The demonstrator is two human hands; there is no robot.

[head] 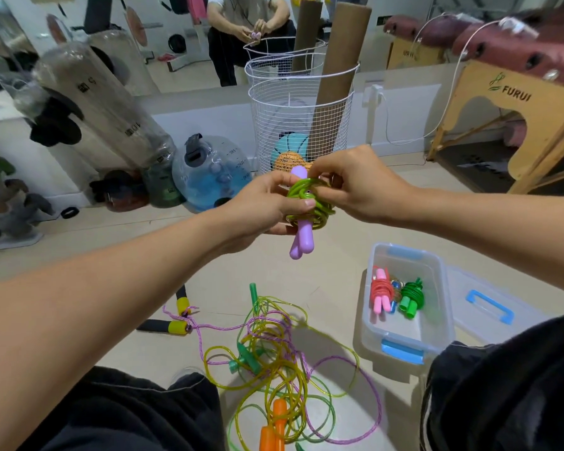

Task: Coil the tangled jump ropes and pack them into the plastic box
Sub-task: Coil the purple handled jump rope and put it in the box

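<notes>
My left hand grips a jump rope with purple handles, its green cord wound in loops around them. My right hand pinches the cord at the top of the bundle. Both hands are raised over the floor. A clear plastic box with blue latches stands on the floor at the right and holds a coiled red rope with pink handles and a coiled green rope. A tangle of ropes lies on the floor below, with green, orange and yellow-black handles.
The box lid lies to the right of the box. A white wire basket with cardboard tubes stands ahead by a mirror wall. A water jug and clear bags sit left, a wooden bench right. My knees frame the tangle.
</notes>
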